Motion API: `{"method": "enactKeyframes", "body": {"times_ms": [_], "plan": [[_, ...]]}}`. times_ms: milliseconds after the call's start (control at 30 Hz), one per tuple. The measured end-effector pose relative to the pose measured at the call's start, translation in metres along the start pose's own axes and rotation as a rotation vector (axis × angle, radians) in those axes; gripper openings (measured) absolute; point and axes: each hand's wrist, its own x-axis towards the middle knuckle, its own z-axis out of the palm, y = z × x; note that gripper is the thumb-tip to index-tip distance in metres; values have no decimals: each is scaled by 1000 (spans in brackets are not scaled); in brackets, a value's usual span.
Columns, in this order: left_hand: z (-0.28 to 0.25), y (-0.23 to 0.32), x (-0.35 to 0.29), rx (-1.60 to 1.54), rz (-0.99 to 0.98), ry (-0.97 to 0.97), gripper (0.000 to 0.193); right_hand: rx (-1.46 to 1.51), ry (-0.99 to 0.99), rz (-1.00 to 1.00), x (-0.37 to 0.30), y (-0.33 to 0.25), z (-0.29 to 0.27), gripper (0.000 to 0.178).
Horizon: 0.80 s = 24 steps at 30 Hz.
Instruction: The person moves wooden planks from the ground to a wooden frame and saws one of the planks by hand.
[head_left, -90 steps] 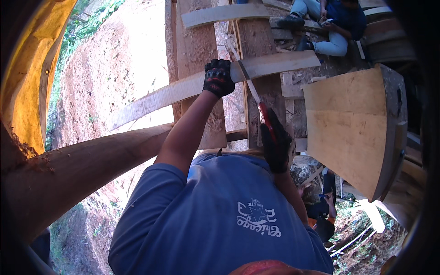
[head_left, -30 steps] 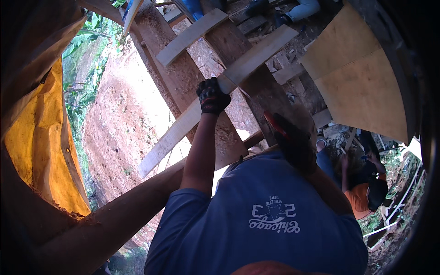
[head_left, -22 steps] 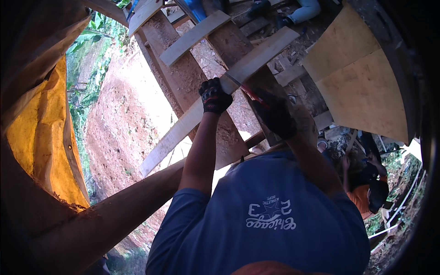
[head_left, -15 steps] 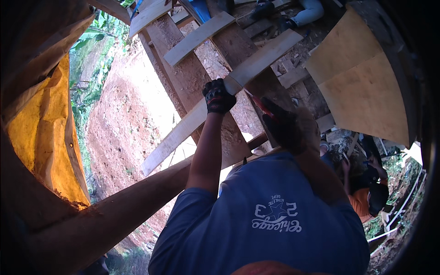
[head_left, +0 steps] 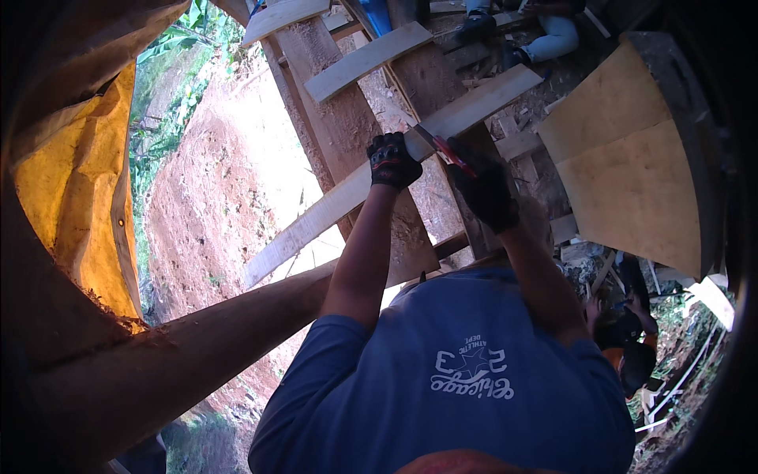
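Observation:
A long pale board [head_left: 312,225] lies slantwise across darker planks in front of me. My left hand [head_left: 392,160], in a black glove with bare forearm, is closed over the board near its middle and presses it down. Just to the right, my right hand [head_left: 487,193], also in a black glove, grips a handsaw [head_left: 452,155] by its red handle. The dark blade reaches forward onto the board, a short way right of my left hand. How deep the blade sits in the wood is too small to tell.
Several wide planks [head_left: 332,118] run away from me, with a shorter board [head_left: 367,62] across them. A thick log [head_left: 213,347] slants at lower left, beside an orange tarp [head_left: 75,189]. A plywood sheet [head_left: 632,158] stands right. People are at far right and at the top.
My right hand has moved forward and slightly left with the handsaw, and the blade now reaches farther across the board. My left hand stays on the board. The whole view has shifted slightly.

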Motion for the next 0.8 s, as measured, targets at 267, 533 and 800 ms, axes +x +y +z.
{"method": "enactKeyframes", "body": {"times_ms": [267,533,800], "plan": [[31,-20,-6,13,5,175,59,161,-241,531,-82,-83,-99,50],[16,-13,-1,-11,54,147,54,153,-67,235,0,-16,-8,46],[21,-17,4,-5,-34,129,57,63,-147,404,-65,-66,-65,46]]}}
